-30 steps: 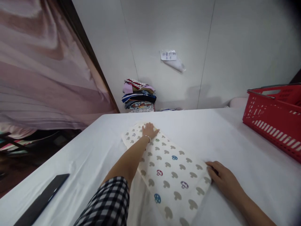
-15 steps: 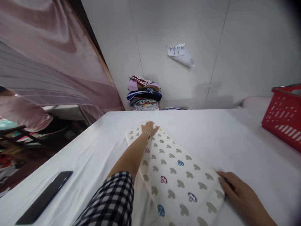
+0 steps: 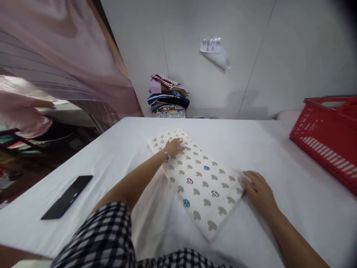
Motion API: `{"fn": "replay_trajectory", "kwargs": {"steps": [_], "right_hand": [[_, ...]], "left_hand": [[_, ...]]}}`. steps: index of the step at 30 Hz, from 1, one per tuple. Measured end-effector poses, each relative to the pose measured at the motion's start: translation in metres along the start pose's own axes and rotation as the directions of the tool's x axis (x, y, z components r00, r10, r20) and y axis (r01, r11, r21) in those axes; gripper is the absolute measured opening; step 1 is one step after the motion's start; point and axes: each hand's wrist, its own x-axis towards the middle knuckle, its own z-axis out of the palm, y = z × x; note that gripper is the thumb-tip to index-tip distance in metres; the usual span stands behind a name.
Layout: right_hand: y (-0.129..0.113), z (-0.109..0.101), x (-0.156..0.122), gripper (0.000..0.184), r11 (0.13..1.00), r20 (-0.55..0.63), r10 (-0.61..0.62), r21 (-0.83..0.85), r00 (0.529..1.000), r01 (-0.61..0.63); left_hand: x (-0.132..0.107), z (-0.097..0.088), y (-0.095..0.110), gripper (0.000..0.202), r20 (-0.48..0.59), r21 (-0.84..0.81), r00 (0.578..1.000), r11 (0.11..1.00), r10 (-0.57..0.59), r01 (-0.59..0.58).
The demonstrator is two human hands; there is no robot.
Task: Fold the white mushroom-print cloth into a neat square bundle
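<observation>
A folded cream cloth with a mushroom print lies as a long strip on the white table. My left hand rests flat on its far end, fingers stretched out, a bracelet at the wrist. My right hand lies at the cloth's near right edge, fingers curled against the hem; whether they pinch it I cannot make out.
A red plastic basket stands at the table's right. A black flat device lies near the left edge. A stack of folded clothes sits against the back wall. A pink curtain hangs at left, with another person's sleeve behind it.
My left hand has slid back from the cloth's far end towards me. The view has pulled back, showing the whole cloth. My right hand stays at the cloth's right edge.
</observation>
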Motion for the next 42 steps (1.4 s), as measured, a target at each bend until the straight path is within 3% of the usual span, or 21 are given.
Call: {"fn": "replay_trajectory", "kwargs": {"steps": [2,3,5,7,9,14,17,19,22,25,27,32,38,42], "right_hand": [[-0.013,0.000,-0.002,0.038,0.988,-0.080,-0.152,-0.038,0.985,0.149],[-0.020,0.001,-0.004,0.041,0.972,-0.034,-0.229,-0.060,0.973,0.226],[-0.032,0.005,-0.007,0.048,0.938,0.185,-0.312,-0.097,0.932,0.333],[-0.039,0.010,-0.009,0.053,0.924,0.402,-0.281,-0.134,0.872,0.359],[-0.040,0.013,-0.010,0.056,0.925,0.497,-0.219,-0.167,0.840,0.341],[-0.042,0.003,-0.013,0.056,0.928,0.483,-0.216,-0.170,0.849,0.332],[-0.053,-0.005,-0.025,0.055,0.899,0.429,-0.305,-0.165,0.851,0.405],[-0.060,-0.005,-0.036,0.056,0.874,0.465,-0.366,-0.126,0.806,0.469],[-0.066,-0.002,-0.049,0.055,0.875,0.563,-0.360,-0.074,0.744,0.479],[-0.070,0.000,-0.056,0.052,0.889,0.541,-0.341,-0.080,0.769,0.450],[-0.076,0.000,-0.062,0.052,0.868,0.487,-0.404,-0.062,0.774,0.492],[-0.097,0.006,-0.082,0.052,0.769,0.516,-0.569,0.058,0.641,0.636],[-0.099,-0.001,-0.086,0.068,0.734,0.554,-0.602,0.099,0.575,0.672],[-0.086,0.003,-0.083,0.069,0.716,0.517,-0.605,0.021,0.605,0.698]], "left_hand": [[-0.044,0.006,0.010,0.061,0.005,0.014,0.991,0.991,0.136,-0.136],[-0.065,0.009,0.016,0.062,0.009,0.012,0.982,0.982,0.188,-0.188],[-0.100,0.017,0.025,0.062,-0.010,-0.001,0.962,0.962,0.273,-0.273],[-0.123,0.023,0.032,0.062,-0.011,-0.027,0.941,0.941,0.337,-0.337],[-0.133,0.027,0.036,0.061,-0.007,-0.060,0.939,0.937,0.345,-0.345],[-0.151,0.026,0.041,0.055,-0.087,-0.116,0.961,0.955,0.263,-0.272],[-0.171,0.031,0.047,0.055,-0.091,-0.080,0.912,0.910,0.400,-0.407],[-0.183,0.037,0.051,0.058,-0.090,-0.056,0.886,0.886,0.454,-0.460],[-0.192,0.041,0.054,0.060,-0.100,-0.068,0.892,0.891,0.441,-0.448],[-0.199,0.040,0.050,0.063,-0.095,-0.094,0.881,0.877,0.464,-0.472],[-0.205,0.040,0.046,0.064,-0.112,-0.077,0.854,0.852,0.508,-0.518],[-0.207,0.046,0.043,0.054,-0.198,0.033,0.801,0.821,0.564,-0.570],[-0.192,0.049,0.049,0.055,-0.221,0.117,0.797,0.827,0.562,-0.550],[-0.185,0.051,0.051,0.054,-0.215,0.142,0.814,0.842,0.539,-0.520]]}}
